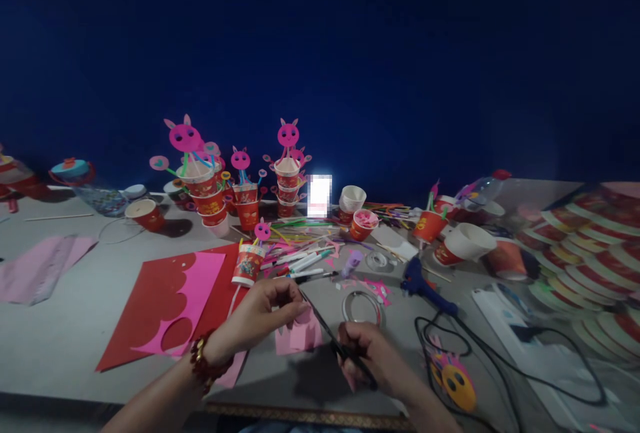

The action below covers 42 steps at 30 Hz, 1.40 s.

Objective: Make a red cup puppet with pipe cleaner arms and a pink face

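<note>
Near the table's front edge, my left hand (273, 309) pinches a piece of pink paper (303, 333) between thumb and fingers. A beaded bracelet circles that wrist. My right hand (370, 353) is closed around the handles of dark scissors (325, 326), whose blades point up and left toward the paper at my left fingertips. Whether the blades touch the paper I cannot tell. Left of my hands lie a red sheet (135, 306) and a bright pink sheet (200, 286) with rounded cut-outs. A roll of tape (361, 294) lies just beyond my right hand.
Paper-cup figures with pink faces (289, 134) stand at the back. Several markers (310, 261) lie mid-table. A blue glue gun (425, 286) rests at right, its black cord looping by a yellow paper face (459, 386). Stacked cups (585, 253) fill the far right.
</note>
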Tool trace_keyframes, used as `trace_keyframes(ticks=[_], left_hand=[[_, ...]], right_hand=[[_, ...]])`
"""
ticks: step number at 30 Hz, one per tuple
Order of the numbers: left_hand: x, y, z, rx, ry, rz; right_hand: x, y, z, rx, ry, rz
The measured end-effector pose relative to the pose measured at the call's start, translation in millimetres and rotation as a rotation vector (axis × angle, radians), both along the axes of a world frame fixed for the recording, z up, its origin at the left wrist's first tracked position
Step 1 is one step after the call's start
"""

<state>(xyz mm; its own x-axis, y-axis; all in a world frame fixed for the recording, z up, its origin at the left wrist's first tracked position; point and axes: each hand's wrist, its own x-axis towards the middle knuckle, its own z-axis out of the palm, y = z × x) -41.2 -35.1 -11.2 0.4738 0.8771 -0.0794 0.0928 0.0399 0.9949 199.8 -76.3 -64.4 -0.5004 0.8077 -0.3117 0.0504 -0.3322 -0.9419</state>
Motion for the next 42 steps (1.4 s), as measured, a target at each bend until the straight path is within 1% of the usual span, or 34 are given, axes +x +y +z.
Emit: trace_keyframes(ticks=[8, 14, 21, 27, 33, 37, 42], left_hand=[[-1.4, 2.4, 3.1, 0.008, 0.009, -0.026], [-1.2, 3.1, 1.5, 0.013, 0.004, -0.024], [-1.2, 3.6, 3.2, 0.016, 0.011, -0.034], [-2.1, 3.8, 3.8, 0.007, 0.008, -0.035], [-4.2, 5.0, 5.4, 0.021, 0.013, -0.034], [-3.4, 4.5, 7.4, 0.009, -0.017, 0.002], [1.8, 0.7, 4.8, -0.043, -0.093, 0.067]], right_hand=[[0.0, 1.1, 4.4, 0.008, 0.019, 0.03], [0.4, 1.1, 0.1, 0.036, -0.003, 0.019], [1.4, 1.7, 0.2, 0.062, -0.042, 0.023], [1.8, 2.2, -2.1, 0.041, -0.043, 0.0], [4.0, 3.9, -3.4, 0.044, -0.103, -0.006], [7.2, 5.4, -3.8, 0.085, -0.1, -0.073], [3.7, 4.4, 4.1, 0.136, -0.017, -0.152]])
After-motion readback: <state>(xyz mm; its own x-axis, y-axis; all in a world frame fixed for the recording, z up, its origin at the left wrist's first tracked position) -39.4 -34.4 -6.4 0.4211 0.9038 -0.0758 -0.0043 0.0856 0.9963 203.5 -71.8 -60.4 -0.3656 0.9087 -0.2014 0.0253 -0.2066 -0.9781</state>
